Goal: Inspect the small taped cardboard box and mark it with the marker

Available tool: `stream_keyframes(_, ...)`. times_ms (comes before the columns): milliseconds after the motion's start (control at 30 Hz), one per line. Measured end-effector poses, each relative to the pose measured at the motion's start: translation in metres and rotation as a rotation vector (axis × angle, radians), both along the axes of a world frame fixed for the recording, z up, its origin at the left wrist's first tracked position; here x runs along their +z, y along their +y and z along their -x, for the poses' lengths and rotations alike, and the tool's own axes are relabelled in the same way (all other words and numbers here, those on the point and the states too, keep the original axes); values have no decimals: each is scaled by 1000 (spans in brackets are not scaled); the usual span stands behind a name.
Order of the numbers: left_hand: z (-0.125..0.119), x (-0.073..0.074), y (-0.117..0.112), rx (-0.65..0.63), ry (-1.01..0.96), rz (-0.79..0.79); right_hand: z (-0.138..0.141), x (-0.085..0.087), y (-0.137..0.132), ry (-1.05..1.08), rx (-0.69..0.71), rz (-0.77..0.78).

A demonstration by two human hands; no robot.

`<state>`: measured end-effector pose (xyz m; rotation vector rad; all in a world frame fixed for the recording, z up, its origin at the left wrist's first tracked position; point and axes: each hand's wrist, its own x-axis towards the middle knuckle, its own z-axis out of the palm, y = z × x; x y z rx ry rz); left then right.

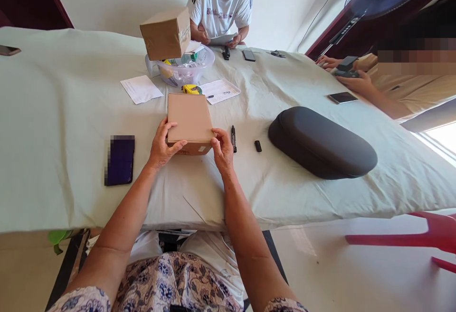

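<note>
A small brown cardboard box [189,118] rests on the cloth-covered table in front of me, its top flap closed. My left hand [163,145] grips its left side and near corner, thumb along the front edge and fingers on the top. On the right near corner, my right hand [222,149] holds the box between thumb and fingers. Just right of that hand lies a black marker [233,138], with a small black cap-like piece [258,146] farther right. Behind the box sits a yellow tape measure [191,89] beside a printed paper [223,90].
A dark hard case [322,142] lies to the right. On the left is a dark blue phone or wallet [120,161]. A clear plastic basin [171,75] at the back holds bottles, with another cardboard box [167,34] on it. Two people sit across and at right.
</note>
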<state>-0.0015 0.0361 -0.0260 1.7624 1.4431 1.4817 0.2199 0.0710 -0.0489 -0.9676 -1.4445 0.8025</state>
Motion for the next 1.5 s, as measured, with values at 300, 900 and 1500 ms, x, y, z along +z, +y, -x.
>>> stream_keyframes(300, 29, -8, 8, -245, -145, 165, -27, -6, 11, -4, 328, 141)
stream_keyframes(900, 33, -1, 2, -125, 307, 370, -25, -3, 5, -727, 197, 93)
stream_keyframes(1500, 28, -10, 3, 57, 595, 311, -18, -5, 5, -724, 181, 67)
